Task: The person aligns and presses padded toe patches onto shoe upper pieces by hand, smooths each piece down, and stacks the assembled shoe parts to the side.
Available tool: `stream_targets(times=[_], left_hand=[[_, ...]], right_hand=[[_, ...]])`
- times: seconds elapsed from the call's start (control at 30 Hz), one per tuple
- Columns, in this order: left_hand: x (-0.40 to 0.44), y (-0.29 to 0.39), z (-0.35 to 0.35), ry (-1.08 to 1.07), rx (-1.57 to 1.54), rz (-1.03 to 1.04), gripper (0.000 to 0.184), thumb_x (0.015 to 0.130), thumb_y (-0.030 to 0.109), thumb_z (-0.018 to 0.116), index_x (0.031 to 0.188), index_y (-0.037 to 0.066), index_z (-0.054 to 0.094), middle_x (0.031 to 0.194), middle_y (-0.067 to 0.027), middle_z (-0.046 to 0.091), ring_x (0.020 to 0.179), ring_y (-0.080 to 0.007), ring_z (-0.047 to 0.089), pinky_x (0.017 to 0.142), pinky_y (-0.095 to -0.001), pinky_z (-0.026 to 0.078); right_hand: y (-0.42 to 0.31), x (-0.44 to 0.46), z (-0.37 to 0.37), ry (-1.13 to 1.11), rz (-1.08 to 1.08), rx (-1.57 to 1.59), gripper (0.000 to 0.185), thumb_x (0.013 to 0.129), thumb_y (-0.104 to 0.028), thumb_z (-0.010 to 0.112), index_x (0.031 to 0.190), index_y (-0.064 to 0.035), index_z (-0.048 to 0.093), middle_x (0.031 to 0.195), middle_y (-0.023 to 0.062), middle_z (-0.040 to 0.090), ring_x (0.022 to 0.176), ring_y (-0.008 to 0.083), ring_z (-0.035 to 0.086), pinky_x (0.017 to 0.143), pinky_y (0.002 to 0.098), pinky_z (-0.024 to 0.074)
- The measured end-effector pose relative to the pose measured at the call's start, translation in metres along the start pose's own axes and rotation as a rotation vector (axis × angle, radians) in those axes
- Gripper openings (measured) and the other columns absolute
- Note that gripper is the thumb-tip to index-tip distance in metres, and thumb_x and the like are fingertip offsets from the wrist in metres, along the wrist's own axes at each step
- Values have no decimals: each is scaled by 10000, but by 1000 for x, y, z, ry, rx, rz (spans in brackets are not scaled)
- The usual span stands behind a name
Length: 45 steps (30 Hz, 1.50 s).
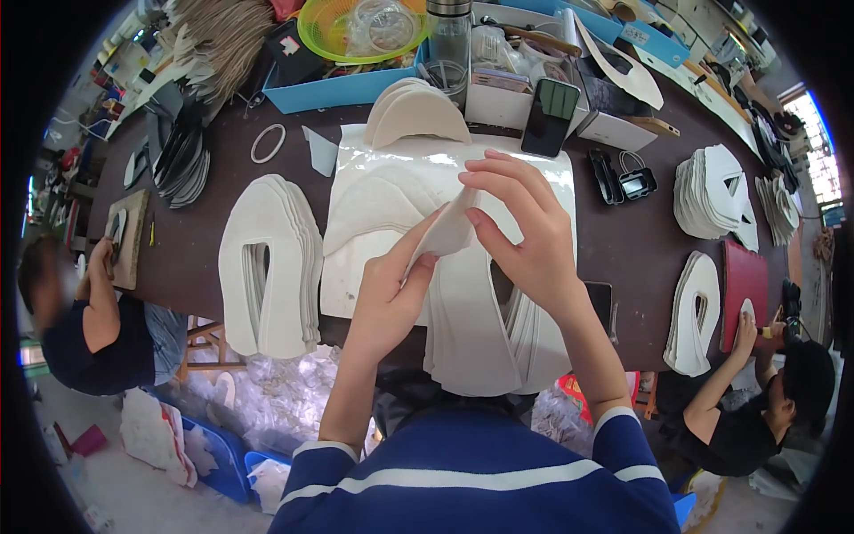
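Observation:
A small curved white sheet piece [450, 227], like a shoe part, is held up over the middle of the table, bent and tilted. My left hand [396, 280] pinches its lower end between thumb and fingers. The fingertips and thumb of my right hand [529, 227] close on its upper right edge. Just below my hands, a fanned stack of white U-shaped shoe uppers [471, 334] hangs over the table's front edge. Behind the held piece, half-moon white pieces [378, 209] lie on a glossy white board [342, 298]. More half-moon pieces [418, 116] are stacked at the board's back.
A stack of shoe uppers [267, 311] stands left; others [707, 191] lie right. Along the back are a blue tray [334, 92], a glass bottle [447, 49] and a phone [550, 117]. One person [102, 329] sits left, another [756, 400] right.

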State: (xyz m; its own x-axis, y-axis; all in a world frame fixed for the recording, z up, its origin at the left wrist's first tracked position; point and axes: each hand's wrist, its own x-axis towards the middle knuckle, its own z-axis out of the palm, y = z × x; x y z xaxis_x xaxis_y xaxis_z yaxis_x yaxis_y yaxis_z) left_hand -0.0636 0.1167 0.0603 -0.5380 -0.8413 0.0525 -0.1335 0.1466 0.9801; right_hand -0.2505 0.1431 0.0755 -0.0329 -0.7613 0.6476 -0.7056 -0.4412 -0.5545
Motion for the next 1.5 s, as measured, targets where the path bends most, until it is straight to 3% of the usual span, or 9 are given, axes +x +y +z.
stream_targets(times=[0.33,0.53,0.7,0.87,1.03,1.13,1.23,1.4,1.5], left_hand=[[-5,4,2,-48,-335,-116,490,939,5,426,1424,68,457,1159,-162,643,1011,-209,656,900,-338,534],[-3,18,-3,-104,73,-66,498,942,-35,426,1434,40,442,1310,-143,559,1034,-218,641,885,-338,542],[-4,21,-2,-105,-14,-57,517,926,-48,422,1434,49,451,1344,-146,545,1112,-203,600,904,-341,530],[-5,19,-3,-105,-73,-32,537,902,5,466,1436,64,449,1015,-145,666,901,-155,641,904,-293,474],[2,23,0,-94,-476,-142,417,947,128,521,1341,-11,513,1148,-72,634,998,-125,603,910,-260,454],[20,11,-14,-135,-498,-303,361,946,161,537,1270,5,560,1115,-56,641,1017,-117,602,876,-255,466],[37,-2,-26,45,-615,-294,342,943,173,543,1236,2,582,1059,-39,652,972,-106,611,840,-245,468],[65,-56,-73,225,-349,-236,362,905,144,572,1233,-5,596,1044,-30,662,954,-101,611,809,-250,480],[79,-106,-89,227,111,-270,365,908,154,581,1235,-8,595,1080,-54,669,1006,-134,614,850,-290,482]], right_hand=[[5,-18,6,115,-239,-317,413,657,-4,713,1060,-91,686,1097,72,665,1063,276,616,874,385,505],[-4,-6,5,91,-243,-251,423,617,13,658,1022,-103,702,1148,81,649,1055,279,618,868,378,510],[2,-12,7,147,-286,-276,412,613,0,663,1012,-91,702,1117,74,661,1037,267,621,858,363,515],[4,-14,10,189,-308,-270,318,620,-46,672,937,-72,685,1075,71,668,1001,257,626,839,360,521],[0,-14,5,122,-307,-267,196,653,-93,680,844,-68,640,1023,66,665,996,256,628,848,375,524],[-4,-10,-2,31,-365,-293,168,668,-96,674,827,-70,624,1003,56,664,1019,261,631,875,396,523],[-9,-11,-18,-6,-349,-316,200,656,-67,699,831,-64,602,1008,52,668,1055,269,627,903,418,517],[-1,-18,-54,85,-143,20,243,662,63,665,863,-38,575,925,112,684,906,248,670,816,382,534],[0,-32,-74,238,24,280,239,674,116,596,872,-17,577,866,154,679,766,215,656,705,315,514]])
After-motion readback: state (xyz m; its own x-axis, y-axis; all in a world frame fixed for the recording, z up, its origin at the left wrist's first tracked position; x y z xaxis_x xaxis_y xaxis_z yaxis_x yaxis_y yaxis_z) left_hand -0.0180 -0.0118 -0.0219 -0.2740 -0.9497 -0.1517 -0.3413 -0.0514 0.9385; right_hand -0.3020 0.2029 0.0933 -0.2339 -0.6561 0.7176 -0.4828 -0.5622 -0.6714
